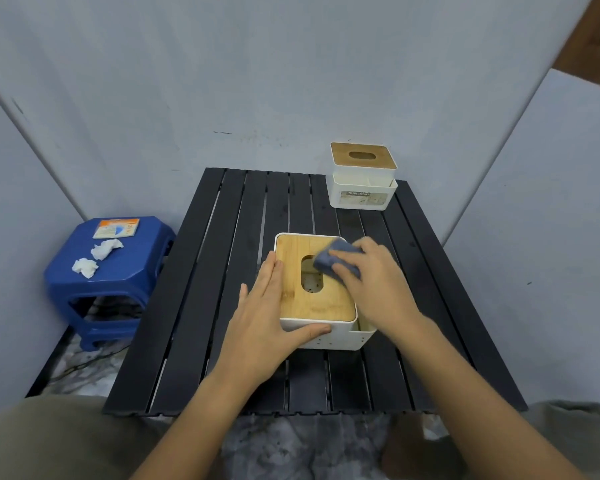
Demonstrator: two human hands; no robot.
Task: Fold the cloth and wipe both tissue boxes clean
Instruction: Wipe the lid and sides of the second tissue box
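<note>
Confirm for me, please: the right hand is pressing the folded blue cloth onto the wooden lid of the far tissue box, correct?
Not quite. The head view shows the right hand pressing the folded blue cloth onto the wooden lid of the near white tissue box; the far white tissue box stands untouched.

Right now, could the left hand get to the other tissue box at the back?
Probably yes: only bare table lies between the left hand and the far tissue box, though it is a long stretch.
</note>
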